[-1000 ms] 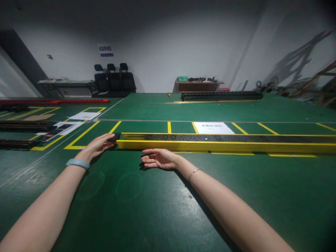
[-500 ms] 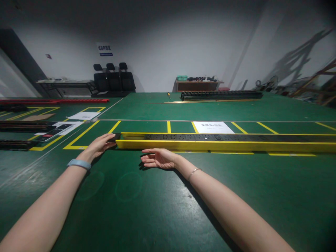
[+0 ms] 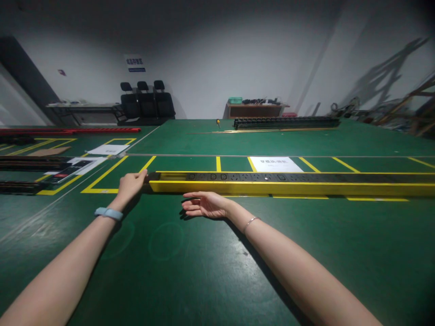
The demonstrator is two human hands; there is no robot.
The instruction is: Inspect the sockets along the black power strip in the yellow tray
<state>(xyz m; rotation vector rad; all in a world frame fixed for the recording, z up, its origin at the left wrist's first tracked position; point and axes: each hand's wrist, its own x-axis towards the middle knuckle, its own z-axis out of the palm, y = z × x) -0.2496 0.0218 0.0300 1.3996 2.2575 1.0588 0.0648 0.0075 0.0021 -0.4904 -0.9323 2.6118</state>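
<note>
Left hand (image 3: pixel 132 186) at rail (image 3: pixel 272 188) end; grip hidden, can't tell. Right hand (image 3: pixel 205 205) loosely spread. Rail cropped at right.

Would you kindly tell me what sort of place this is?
Probably an assembly workshop: a long yellow channel holding black sockets lies on a broad green surface marked with yellow lines.
</note>
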